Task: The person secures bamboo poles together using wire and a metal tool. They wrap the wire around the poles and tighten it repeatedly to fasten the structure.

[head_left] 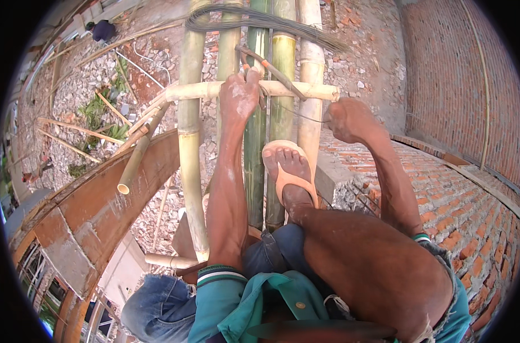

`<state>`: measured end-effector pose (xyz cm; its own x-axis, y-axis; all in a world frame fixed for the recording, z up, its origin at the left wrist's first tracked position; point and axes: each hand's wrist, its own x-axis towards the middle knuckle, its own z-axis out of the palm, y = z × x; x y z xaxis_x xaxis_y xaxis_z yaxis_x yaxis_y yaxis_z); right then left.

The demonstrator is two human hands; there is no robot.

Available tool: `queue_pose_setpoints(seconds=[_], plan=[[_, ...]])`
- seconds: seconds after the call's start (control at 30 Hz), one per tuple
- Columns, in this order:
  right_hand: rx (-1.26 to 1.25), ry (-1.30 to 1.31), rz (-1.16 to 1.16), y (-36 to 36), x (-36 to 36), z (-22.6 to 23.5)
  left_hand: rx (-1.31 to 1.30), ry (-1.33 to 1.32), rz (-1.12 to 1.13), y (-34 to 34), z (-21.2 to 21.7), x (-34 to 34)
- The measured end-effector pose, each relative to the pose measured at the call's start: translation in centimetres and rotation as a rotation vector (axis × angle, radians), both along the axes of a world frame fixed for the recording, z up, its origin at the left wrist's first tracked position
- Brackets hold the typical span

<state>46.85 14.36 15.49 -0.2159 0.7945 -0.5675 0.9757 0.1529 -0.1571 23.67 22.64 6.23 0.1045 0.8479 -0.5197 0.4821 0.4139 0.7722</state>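
Left arm runs straight up from the lower edge, elbow locked, and the left hand point(239, 94) sits on the horizontal bamboo crosspiece point(203, 90) where it crosses the upright bamboo poles point(190, 143). Its fingers curl over the top of the joint, closed around the crosspiece together with the pliers point(271, 71), whose orange-tipped handle pokes out just above the knuckles. The pliers' jaws are hidden behind the hand and the pole, so there's no telling what they bite.

Right arm comes in bent from the right, forearm angled up, and the right hand point(351, 119) is balled into a fist just beside the right end of the crosspiece. A thin binding wire point(306, 116) runs from the joint across to that fist; the fingers are shut on it, though the fingertips themselves are tucked out of sight.

A foot in an orange sandal point(288, 171) presses against the poles below the crosspiece, between the two arms. A coil of wire point(260, 20) lies draped over the pole tops, its upper part cut off by the rim. Brick wall point(460, 188) to the right, rubble ground point(83, 86) far below.
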Motion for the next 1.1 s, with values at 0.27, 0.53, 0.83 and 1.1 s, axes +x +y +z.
queue_pose_setpoints(seconds=[0.27, 0.53, 0.83, 1.1], plan=[[-0.303, 0.492, 0.009, 0.7, 3.0, 3.3, 0.13, 0.128, -0.262, 0.4, -1.9, -4.6], [-0.32, 0.571, -0.429, 0.0, -1.5, 2.3, 0.007, -1.202, 0.434, -1.9, 1.9, -3.4], [-0.066, 0.888, -0.386, 0.0, -7.5, -3.2, 0.092, -1.252, 0.64, -1.4, 8.1, -4.8], [0.344, 1.055, -0.557, 5.8, -8.6, -3.8, 0.047, -1.233, 0.635, -2.0, 9.9, -5.7]])
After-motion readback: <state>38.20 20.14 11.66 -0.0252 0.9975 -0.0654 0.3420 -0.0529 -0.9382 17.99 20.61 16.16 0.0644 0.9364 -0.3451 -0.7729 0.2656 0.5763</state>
